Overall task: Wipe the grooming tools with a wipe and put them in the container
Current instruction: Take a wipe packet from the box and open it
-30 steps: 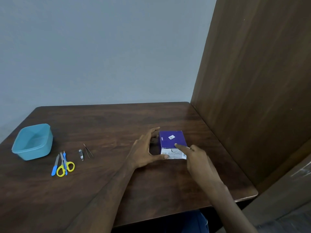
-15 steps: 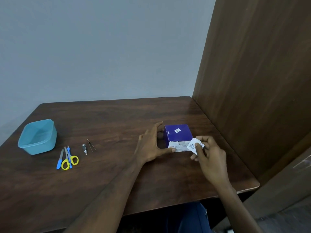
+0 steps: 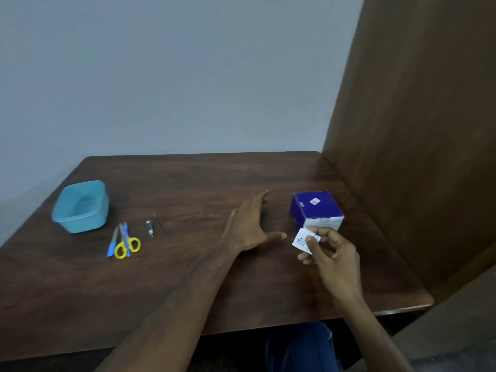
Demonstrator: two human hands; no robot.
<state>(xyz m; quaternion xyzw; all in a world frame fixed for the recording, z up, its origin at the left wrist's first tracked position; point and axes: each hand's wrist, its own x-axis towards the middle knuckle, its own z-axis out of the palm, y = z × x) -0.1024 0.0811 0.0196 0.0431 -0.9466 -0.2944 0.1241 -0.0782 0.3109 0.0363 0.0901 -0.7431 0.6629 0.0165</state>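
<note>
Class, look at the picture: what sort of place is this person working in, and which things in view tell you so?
Probably a plain room at home or in an office: a dark wooden table pushed into a corner, a bare grey wall behind it, and a tall wooden panel, perhaps a cupboard, on the right.

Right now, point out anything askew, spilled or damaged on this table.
Nothing stands out. The blue container sits upright, the scissors and nail clipper lie flat beside it, the purple box is intact, and the right hand pinches a sealed wipe packet.
</note>
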